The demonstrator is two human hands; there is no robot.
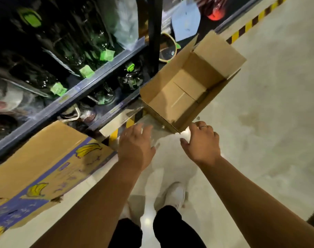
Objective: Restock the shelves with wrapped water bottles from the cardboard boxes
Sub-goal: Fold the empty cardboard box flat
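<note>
An open brown cardboard box (186, 90) sits on the floor by the shelf, flaps up, its inside bare of bottles. My left hand (134, 145) and my right hand (202, 142) reach toward its near corner, fingers loosely spread, holding nothing. Clear plastic wrap (143, 122) lies on the floor between my left hand and the box. Wrapped bottles with green tags (86, 70) stand on the dark shelves (102, 72) at upper left. More wrapped bottles (129, 77) fill the lower shelf.
A banana-printed cardboard box (45, 167) lies against the shelf at left. Yellow-black hazard tape (249, 25) runs along the shelf base. A black upright post (154, 33) divides the shelving. My white shoes (176, 194) stand on pale floor, open to the right.
</note>
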